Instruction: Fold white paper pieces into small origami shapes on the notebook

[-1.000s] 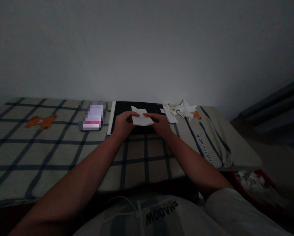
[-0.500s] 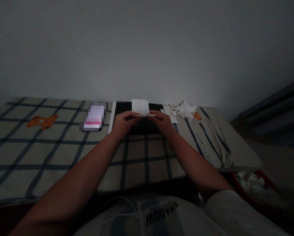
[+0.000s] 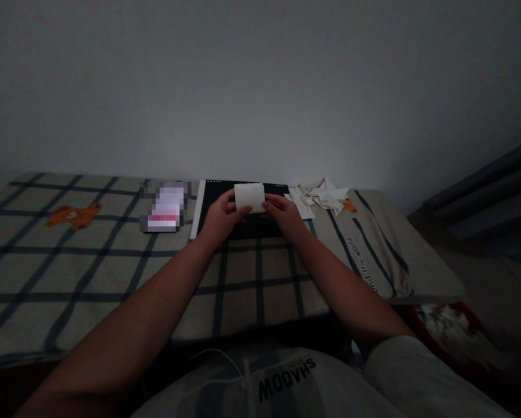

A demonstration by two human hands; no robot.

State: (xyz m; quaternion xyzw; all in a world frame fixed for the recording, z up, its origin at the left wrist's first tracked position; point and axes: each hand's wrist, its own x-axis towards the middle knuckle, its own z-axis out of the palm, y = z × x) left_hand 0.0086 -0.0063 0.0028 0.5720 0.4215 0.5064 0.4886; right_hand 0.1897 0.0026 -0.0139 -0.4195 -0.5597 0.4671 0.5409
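A small white piece of paper (image 3: 250, 197) is held up between both hands, its broad face turned toward me. My left hand (image 3: 223, 216) pinches its left side and lower edge, thumb in front. On the other side, my right hand (image 3: 285, 215) grips the lower right corner between thumb and fingers. Under the hands lies a flat black board or folder (image 3: 260, 227) with a white strip along its left edge and small white dots near its top corners. Some fingertips are hidden behind the paper.
A phone with a blurred, lit screen (image 3: 168, 206) lies left of the board. Crumpled white paper (image 3: 325, 194) sits to its right, against the wall (image 3: 260, 87). A checked cloth (image 3: 112, 273) covers the table. Below right stands a red bin (image 3: 417, 328) with paper scraps.
The paper's near part, folded edge-on before, is now turned up flat toward me, and its top edge sits lower. My thumbs have moved onto its front. The phone and crumpled paper have not moved.
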